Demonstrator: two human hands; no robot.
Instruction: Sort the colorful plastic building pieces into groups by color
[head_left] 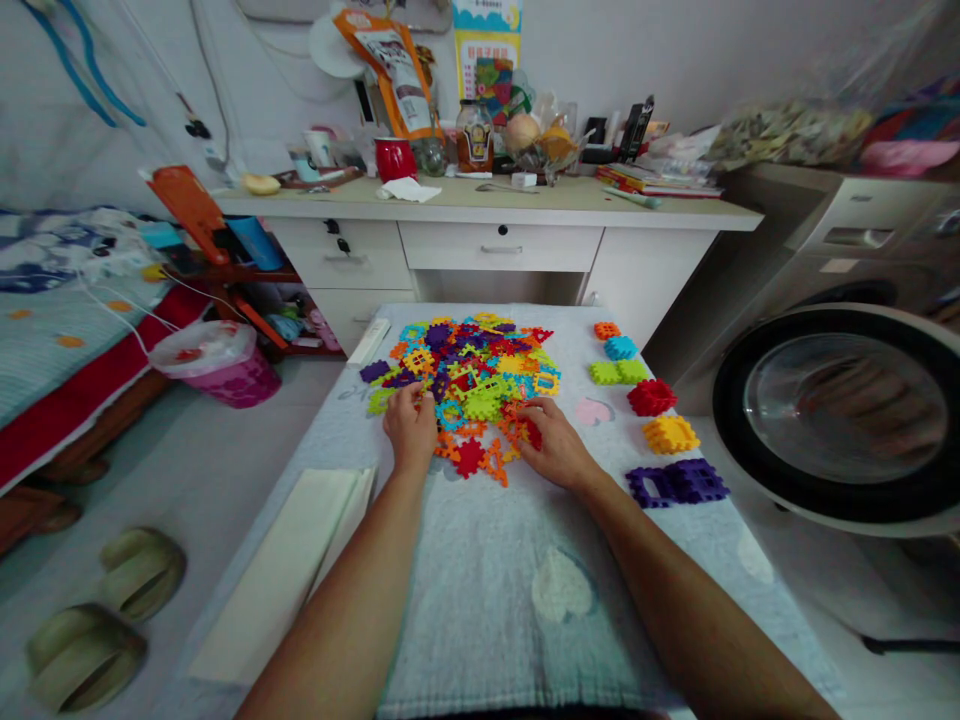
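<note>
Single-colour blocks (pixel 652 398) are set at right; a mixed pile (pixel 484 375) remains
Left hand (pixel 411 428) and right hand (pixel 556 442) are curled at its near side, fingers narrowed; what is held cannot be told

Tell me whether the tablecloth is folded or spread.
Spread: the tablecloth lies flat under the heaped pieces, a pale heart print showing.

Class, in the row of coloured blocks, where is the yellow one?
In the head view, the yellow block sits on the right side of the table, between the red block and the purple blocks.
</note>
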